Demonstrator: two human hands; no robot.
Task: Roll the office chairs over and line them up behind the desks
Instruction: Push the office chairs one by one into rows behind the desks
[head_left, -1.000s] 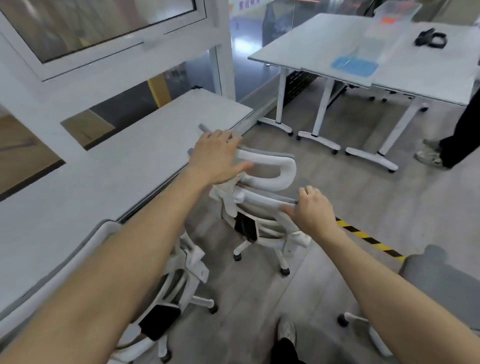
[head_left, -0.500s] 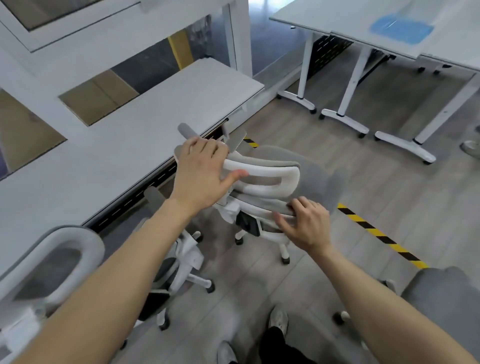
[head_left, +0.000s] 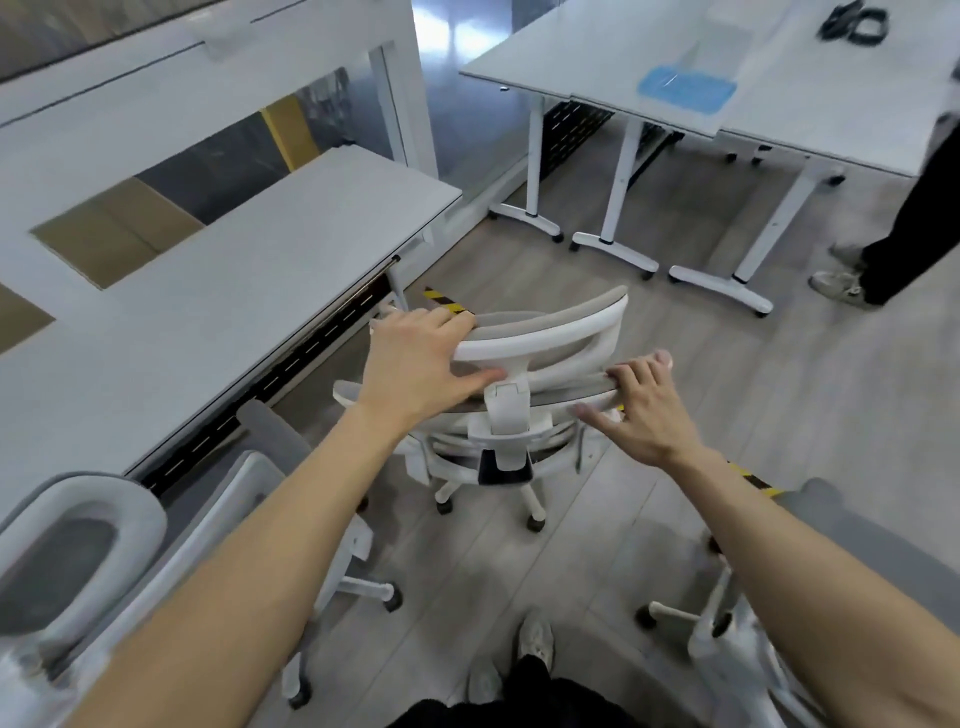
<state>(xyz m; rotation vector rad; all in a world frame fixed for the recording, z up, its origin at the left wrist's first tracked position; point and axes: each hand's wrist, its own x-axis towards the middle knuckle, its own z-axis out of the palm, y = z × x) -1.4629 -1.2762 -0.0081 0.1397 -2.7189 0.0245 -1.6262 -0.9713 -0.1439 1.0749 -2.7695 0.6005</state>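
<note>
the chair (head_left: 524, 395) in hand stands at the middle of the view, its back toward the person, just beside the long edge of the desk (head_left: 249, 291) that runs from 9 to 11 o'clock. the left hand (head_left: 415, 364) grips the headrest (head_left: 550, 332) at its left end: fingers lie over the top and the thumb presses under the white frame. the right hand (head_left: 641, 410) holds the top rim of the backrest at 3 o'clock of the headrest, fingers curled over the rim, thumb spread below it. so both hands are grasping the chair, none is released.

i judge the task is about half done. a second chair (head_left: 249, 499) stands already at the desk edge at 8 o'clock, next to the one in hand, and a headrest of maybe one more chair (head_left: 78, 540) shows at the low left corner; if this belongs to the second chair or to a third, i cannot tell. the chair in hand seems not yet square to the desk, its seat is a little away from the edge, so a short push toward 10 o'clock is left.

a grey chair (head_left: 831, 561) at 4 o'clock waits well apart from the desk. the tables (head_left: 613, 67) at 1 o'clock have no chairs behind them in view.
</note>
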